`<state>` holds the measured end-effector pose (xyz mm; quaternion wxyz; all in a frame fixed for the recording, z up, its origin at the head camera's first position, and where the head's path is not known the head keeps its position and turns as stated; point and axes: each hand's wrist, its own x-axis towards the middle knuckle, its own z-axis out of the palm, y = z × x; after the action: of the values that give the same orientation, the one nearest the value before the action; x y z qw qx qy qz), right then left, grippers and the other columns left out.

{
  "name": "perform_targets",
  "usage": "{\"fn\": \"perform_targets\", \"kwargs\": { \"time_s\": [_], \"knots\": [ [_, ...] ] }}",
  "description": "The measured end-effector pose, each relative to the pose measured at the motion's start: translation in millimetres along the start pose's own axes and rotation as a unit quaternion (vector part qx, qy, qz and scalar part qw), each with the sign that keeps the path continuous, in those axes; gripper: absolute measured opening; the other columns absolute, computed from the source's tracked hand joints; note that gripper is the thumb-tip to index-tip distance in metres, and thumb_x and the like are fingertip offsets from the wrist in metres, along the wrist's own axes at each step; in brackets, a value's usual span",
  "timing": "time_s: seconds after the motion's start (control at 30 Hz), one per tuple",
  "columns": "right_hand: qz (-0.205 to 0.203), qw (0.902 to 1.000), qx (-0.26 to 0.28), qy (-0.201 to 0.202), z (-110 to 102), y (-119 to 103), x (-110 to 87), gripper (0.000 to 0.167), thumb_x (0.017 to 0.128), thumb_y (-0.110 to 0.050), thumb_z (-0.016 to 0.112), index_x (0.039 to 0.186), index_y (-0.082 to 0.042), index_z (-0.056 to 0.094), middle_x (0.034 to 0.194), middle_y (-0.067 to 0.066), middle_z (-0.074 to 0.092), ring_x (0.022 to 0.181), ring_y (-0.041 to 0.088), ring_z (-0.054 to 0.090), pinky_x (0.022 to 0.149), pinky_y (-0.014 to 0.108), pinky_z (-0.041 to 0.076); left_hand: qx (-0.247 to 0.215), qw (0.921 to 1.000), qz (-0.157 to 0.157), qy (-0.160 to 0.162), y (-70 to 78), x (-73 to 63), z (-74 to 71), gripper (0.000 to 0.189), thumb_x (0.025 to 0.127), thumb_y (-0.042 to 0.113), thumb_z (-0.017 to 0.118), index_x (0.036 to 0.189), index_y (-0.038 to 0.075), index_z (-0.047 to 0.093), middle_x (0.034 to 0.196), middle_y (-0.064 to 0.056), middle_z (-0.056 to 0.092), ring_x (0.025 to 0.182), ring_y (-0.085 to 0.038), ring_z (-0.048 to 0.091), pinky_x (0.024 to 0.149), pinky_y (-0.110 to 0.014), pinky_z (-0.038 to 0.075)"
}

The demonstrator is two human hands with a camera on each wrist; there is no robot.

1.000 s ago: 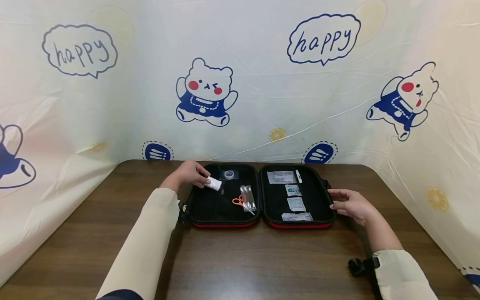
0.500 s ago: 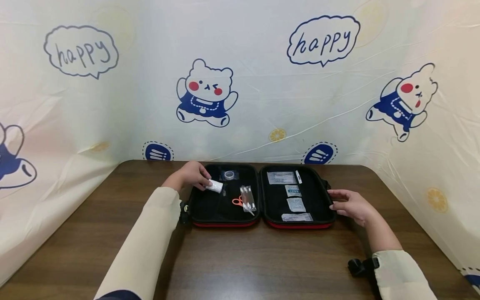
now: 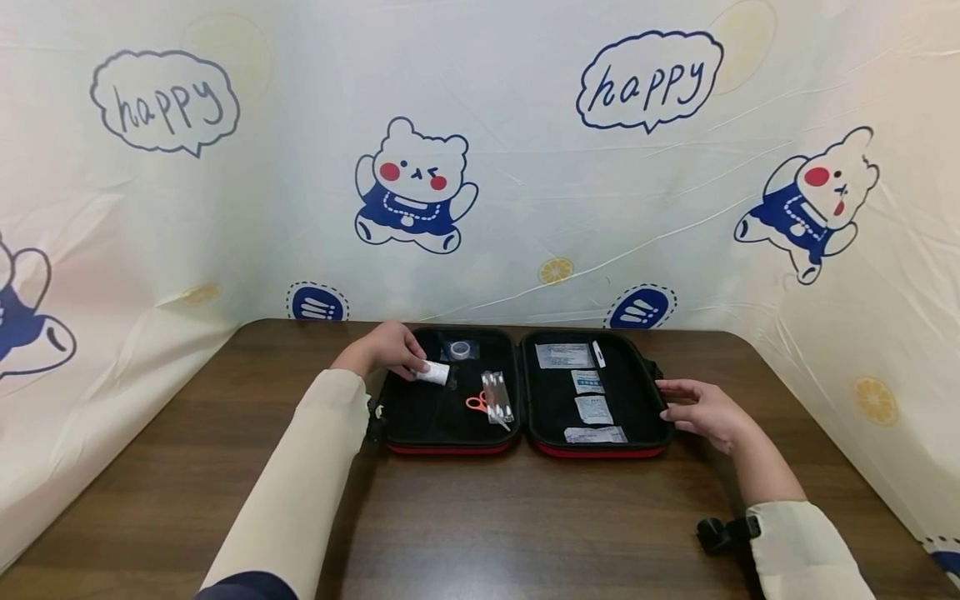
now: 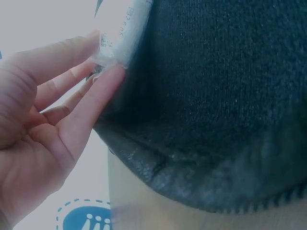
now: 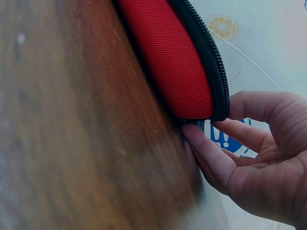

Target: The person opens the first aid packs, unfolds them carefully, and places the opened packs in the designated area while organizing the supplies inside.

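Note:
An unfolded black-lined case (image 3: 420,421) with a red outside lies open on the table. My left hand (image 3: 386,348) pinches a white, clear-wrapped bandage roll (image 3: 435,372) over the left half's back-left part. In the left wrist view, thumb and fingers hold the roll (image 4: 127,36) by its wrapper end. Orange-handled scissors (image 3: 476,403) lie partly under a clear packet of cotton swabs (image 3: 497,397); a tape roll (image 3: 460,350) in a clear bag sits behind. At the case's right edge, my right hand (image 3: 701,408) touches the zippered rim (image 5: 220,93) with fairly straight fingers.
Several flat white packets (image 3: 592,409) and a slim white item (image 3: 597,353) lie in the case's right half. The brown wooden table (image 3: 480,525) extends in front. A printed curtain (image 3: 517,217) stands behind it and along both sides.
My left hand has moved slightly to the right and down with the bandage roll, which now lies more level. The right hand keeps its place at the case's edge.

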<state>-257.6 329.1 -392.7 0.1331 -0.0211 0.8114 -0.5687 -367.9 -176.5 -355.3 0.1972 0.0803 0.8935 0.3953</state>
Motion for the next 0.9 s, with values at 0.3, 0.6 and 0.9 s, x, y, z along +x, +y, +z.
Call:
{"fn": "perform_targets", "kwargs": {
  "time_s": [0.3, 0.6, 0.9],
  "knots": [
    [-0.001, 1.0, -0.001, -0.001, 0.1, -0.3, -0.3, 0.065, 0.091, -0.003, 0.065, 0.145, 0.011, 0.031, 0.145, 0.035, 0.031, 0.11, 0.025, 0.052, 0.092, 0.035, 0.053, 0.006, 0.9999, 0.003, 0.011, 1.3, -2.8, 6.5, 0.02, 0.085, 0.012, 0.077, 0.097, -0.003, 0.072, 0.098, -0.016, 0.066, 0.076, -0.022, 0.069, 0.074, -0.032, 0.059],
    [0.0, 1.0, -0.008, 0.005, 0.9, 0.8, 0.4, 0.064, 0.091, -0.004, 0.065, 0.144, 0.01, 0.033, 0.145, 0.035, 0.031, 0.113, 0.029, 0.051, 0.094, 0.038, 0.051, -0.028, 0.9994, 0.018, -0.009, 0.3, 7.5, 20.6, 0.015, 0.085, 0.005, 0.074, 0.098, -0.004, 0.072, 0.094, -0.015, 0.069, 0.074, -0.02, 0.07, 0.073, -0.032, 0.059],
    [0.008, 0.9999, -0.004, 0.013, -0.3, 1.4, 1.4, 0.065, 0.09, -0.003, 0.067, 0.144, 0.009, 0.034, 0.144, 0.033, 0.032, 0.109, 0.028, 0.051, 0.093, 0.037, 0.052, 0.012, 0.9985, 0.049, 0.022, -5.2, 12.6, 21.5, 0.028, 0.079, 0.008, 0.08, 0.105, 0.003, 0.073, 0.104, -0.012, 0.067, 0.087, -0.023, 0.06, 0.082, -0.037, 0.054]
  ]
}}
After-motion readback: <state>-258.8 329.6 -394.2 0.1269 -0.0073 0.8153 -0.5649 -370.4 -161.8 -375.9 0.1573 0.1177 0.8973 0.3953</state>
